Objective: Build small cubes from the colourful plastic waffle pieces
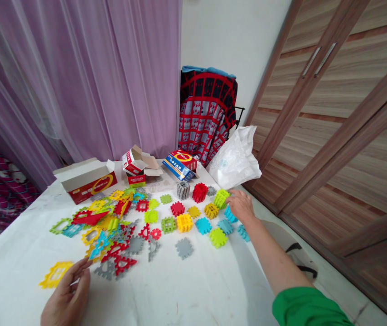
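Note:
Several colourful toothed plastic building pieces lie spread over a white-covered table. My right hand reaches to the far right of the spread, its fingers curled over a light green block and a blue piece. My left hand rests near the front left edge with its fingers stretched out, touching a flat yellow frame piece. A loose heap of flat pieces lies in the middle left. Assembled cubes, such as a red one and a yellow one, stand to the right.
Open red and white cardboard boxes and a blue box stand at the table's back. A white plastic bag lies at the back right. Behind are purple curtains, a patterned cloth over a chair and wooden wardrobe doors on the right.

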Demonstrator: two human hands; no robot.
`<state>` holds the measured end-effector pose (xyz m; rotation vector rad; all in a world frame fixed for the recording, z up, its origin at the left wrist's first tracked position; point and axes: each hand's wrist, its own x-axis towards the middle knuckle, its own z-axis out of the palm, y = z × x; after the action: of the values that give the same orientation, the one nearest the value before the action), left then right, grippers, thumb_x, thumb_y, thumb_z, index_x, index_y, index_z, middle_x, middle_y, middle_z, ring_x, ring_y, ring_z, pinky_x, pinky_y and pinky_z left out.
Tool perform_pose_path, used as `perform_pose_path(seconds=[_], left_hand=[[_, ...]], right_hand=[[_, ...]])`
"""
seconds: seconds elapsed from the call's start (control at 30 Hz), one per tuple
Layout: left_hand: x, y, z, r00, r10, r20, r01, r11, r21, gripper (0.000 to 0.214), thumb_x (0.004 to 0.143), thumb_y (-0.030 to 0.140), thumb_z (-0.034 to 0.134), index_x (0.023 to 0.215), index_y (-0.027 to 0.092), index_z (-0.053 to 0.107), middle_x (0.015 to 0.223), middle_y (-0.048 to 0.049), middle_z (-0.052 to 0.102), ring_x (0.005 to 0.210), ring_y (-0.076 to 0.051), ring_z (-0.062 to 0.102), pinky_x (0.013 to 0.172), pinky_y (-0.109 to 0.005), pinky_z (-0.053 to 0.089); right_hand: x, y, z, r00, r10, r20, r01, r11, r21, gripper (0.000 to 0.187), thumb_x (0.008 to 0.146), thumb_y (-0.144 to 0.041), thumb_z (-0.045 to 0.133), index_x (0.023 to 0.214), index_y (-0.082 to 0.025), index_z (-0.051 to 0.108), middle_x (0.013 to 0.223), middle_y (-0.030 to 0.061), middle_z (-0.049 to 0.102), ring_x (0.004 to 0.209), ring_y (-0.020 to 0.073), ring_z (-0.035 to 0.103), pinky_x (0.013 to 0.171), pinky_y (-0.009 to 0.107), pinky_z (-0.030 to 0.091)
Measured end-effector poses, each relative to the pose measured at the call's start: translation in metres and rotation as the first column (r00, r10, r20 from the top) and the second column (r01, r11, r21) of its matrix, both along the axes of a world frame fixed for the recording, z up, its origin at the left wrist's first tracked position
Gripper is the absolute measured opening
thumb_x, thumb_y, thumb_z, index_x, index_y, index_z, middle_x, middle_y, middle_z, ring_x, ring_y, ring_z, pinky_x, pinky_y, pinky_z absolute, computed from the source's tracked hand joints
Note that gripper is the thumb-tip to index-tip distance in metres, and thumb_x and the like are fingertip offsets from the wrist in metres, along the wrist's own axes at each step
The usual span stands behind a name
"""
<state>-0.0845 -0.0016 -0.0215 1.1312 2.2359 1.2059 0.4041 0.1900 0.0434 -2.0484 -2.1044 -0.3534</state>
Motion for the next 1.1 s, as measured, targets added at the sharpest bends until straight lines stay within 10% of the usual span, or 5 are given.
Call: perform_pose_path(seconds=[0.47,0.63,0.83,1.0,1.1], left_hand=[[0.002,0.001,0.000,1.000,0.018,0.002,-0.018,0.999,0.038,0.047,0.064,0.058,0.053,0.097,0.027,0.066,0.094,-0.0020,0.077,0.071,-0.021,0.069,0.062,-0.029,0.056],[0.000,0.004,-0.010,0.997,-0.012,0.074,0.003,0.993,0.120,0.042,0.068,0.052,0.055,0.099,0.026,0.064,0.094,-0.0032,0.078,0.077,-0.022,0.071,0.067,-0.030,0.057],[-0.011,0.008,-0.023,0.996,-0.055,0.065,0.044,0.988,0.150,0.036,0.072,0.048,0.054,0.096,0.024,0.065,0.091,-0.0049,0.078,0.087,-0.023,0.072,0.079,-0.033,0.057],[-0.041,0.018,-0.017,0.998,-0.055,-0.023,0.057,0.994,0.089,0.039,0.081,0.051,0.049,0.099,0.021,0.068,0.076,-0.0040,0.076,0.067,-0.022,0.071,0.052,-0.029,0.053],[-0.074,0.033,-0.005,0.987,-0.009,-0.158,0.015,0.999,0.038,0.033,0.085,0.041,0.048,0.102,0.022,0.068,0.086,-0.0045,0.076,0.079,-0.021,0.072,0.069,-0.030,0.055]], right_hand=[[-0.017,-0.011,0.004,0.967,0.114,-0.226,-0.048,0.960,0.277,0.030,0.079,-0.008,0.050,0.075,-0.023,0.075,0.110,0.0067,0.070,0.101,0.0231,0.059,0.088,0.036,0.044],[-0.103,-0.036,-0.016,0.709,0.537,-0.458,-0.291,0.813,0.504,0.031,0.080,-0.012,0.042,0.082,-0.022,0.072,0.093,0.0053,0.072,0.091,0.0190,0.065,0.085,0.031,0.051],[-0.240,-0.083,-0.047,0.417,0.666,-0.618,-0.428,0.744,0.513,0.031,0.083,-0.012,0.042,0.088,-0.021,0.071,0.086,0.0051,0.074,0.084,0.0172,0.068,0.079,0.027,0.054],[-0.295,-0.098,-0.070,0.338,0.684,-0.646,-0.469,0.718,0.515,0.033,0.083,-0.010,0.040,0.088,-0.021,0.072,0.086,0.0049,0.074,0.083,0.0167,0.070,0.077,0.026,0.055],[-0.306,-0.104,-0.083,0.336,0.688,-0.643,-0.459,0.716,0.526,0.033,0.082,-0.010,0.041,0.088,-0.021,0.072,0.088,0.0047,0.075,0.083,0.0170,0.071,0.078,0.027,0.056]])
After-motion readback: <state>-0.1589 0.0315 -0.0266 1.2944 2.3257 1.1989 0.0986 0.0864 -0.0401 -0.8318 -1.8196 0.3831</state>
